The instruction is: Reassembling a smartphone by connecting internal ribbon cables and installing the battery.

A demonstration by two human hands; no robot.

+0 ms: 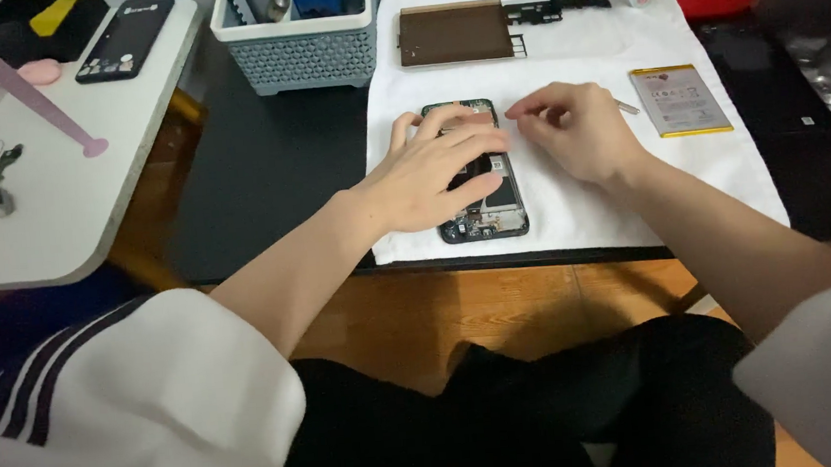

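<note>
An opened phone [492,213] with its inner parts showing lies on a white cloth [578,193] on the dark table. My left hand [435,169] rests flat on the phone, fingers spread over its upper half. My right hand [574,130] sits just right of the phone's top, fingers pinched around a thin metal tool [627,107] whose tip sticks out to the right. What the fingertips touch is hidden.
On the cloth lie a flat battery [681,100] at right, a brown back panel [453,34] and a small black frame piece [556,7] at the back. A grey basket [299,37] stands behind. A white side table [62,190] at left carries another phone [124,37], a pink pry tool [36,99] and tweezers.
</note>
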